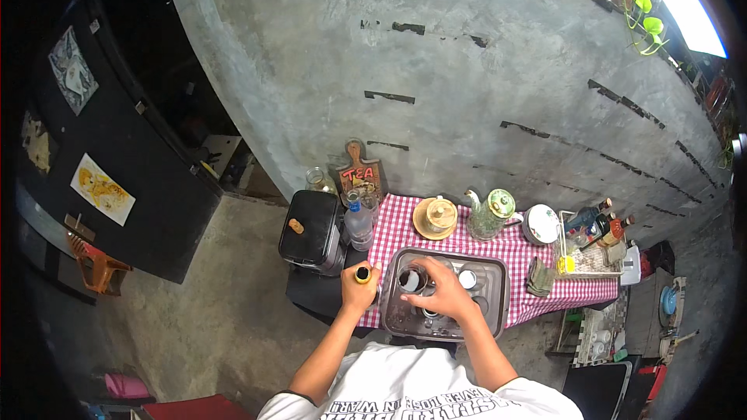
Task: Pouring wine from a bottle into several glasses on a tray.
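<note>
My left hand (358, 287) is closed around a small dark container with a yellow rim (363, 275), held upright just left of the tray; its lower part is hidden by my fingers. With thumb and fingers spread around its sides, my right hand (442, 291) holds a clear glass of dark liquid (412, 279) over the left part of the brown serving tray (499, 303). Whether the glass rests on the tray I cannot tell. Several other glasses stand on the tray, one with white contents (467, 279), partly hidden by my right hand.
Behind the tray stand a lidded cup on a saucer (440, 214), a green teapot (492, 213) and stacked plates (541, 224). A folded cloth (540, 277) and a wire basket with bottles (592, 262) are at right. A clear bottle (358, 224) and black bin-like container (310, 227) stand left.
</note>
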A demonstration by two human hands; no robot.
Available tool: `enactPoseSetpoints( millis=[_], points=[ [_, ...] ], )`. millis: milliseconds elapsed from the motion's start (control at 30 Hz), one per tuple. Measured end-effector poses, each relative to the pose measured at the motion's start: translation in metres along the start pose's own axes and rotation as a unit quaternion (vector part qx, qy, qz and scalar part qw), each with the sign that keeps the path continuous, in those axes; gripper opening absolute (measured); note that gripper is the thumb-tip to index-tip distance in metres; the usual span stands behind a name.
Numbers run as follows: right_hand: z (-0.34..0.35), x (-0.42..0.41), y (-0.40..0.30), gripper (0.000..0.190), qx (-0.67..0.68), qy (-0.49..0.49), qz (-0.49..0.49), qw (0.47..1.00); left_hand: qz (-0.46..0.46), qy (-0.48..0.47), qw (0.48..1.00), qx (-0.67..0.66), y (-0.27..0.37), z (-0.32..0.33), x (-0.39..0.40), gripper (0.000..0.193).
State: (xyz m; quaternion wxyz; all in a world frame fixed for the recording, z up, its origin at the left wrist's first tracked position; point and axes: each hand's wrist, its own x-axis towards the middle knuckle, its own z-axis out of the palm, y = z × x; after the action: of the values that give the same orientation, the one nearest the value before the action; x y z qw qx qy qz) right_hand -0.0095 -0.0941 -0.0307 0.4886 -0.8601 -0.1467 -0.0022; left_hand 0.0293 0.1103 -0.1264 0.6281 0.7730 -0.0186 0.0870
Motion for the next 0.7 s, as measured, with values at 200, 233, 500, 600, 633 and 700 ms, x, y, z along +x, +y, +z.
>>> enactPoseSetpoints(
  millis=[200, 233, 500, 600, 633, 700],
  points=[
    [0.002, 0.005, 0.006, 0.068, -0.015, -0.021, 0.033, 0.999, -0.015, 0.007, 1.0, -0.02, -0.018, 0.004, 0.005, 0.041],
    [0.002, 0.007, 0.008, 0.068, -0.017, -0.022, 0.035, 0.999, -0.017, 0.005, 1.0, -0.026, -0.019, 0.004, 0.006, 0.041],
    [0.005, 0.016, 0.018, 0.066, -0.018, -0.007, 0.025, 0.999, -0.008, -0.017, 0.999, -0.034, -0.026, 0.0, 0.016, 0.043],
    [0.007, 0.02, 0.02, 0.066, -0.023, -0.012, 0.029, 0.999, 0.001, -0.03, 0.999, -0.035, -0.032, -0.001, 0.019, 0.042],
    [0.008, 0.021, 0.021, 0.066, -0.028, -0.016, 0.033, 0.999, 0.002, -0.032, 0.999, -0.037, -0.035, 0.0, 0.02, 0.042],
    [0.012, 0.023, 0.026, 0.065, -0.032, -0.015, 0.026, 0.999, 0.01, -0.028, 0.998, -0.046, -0.037, -0.002, 0.023, 0.042]
  ],
)
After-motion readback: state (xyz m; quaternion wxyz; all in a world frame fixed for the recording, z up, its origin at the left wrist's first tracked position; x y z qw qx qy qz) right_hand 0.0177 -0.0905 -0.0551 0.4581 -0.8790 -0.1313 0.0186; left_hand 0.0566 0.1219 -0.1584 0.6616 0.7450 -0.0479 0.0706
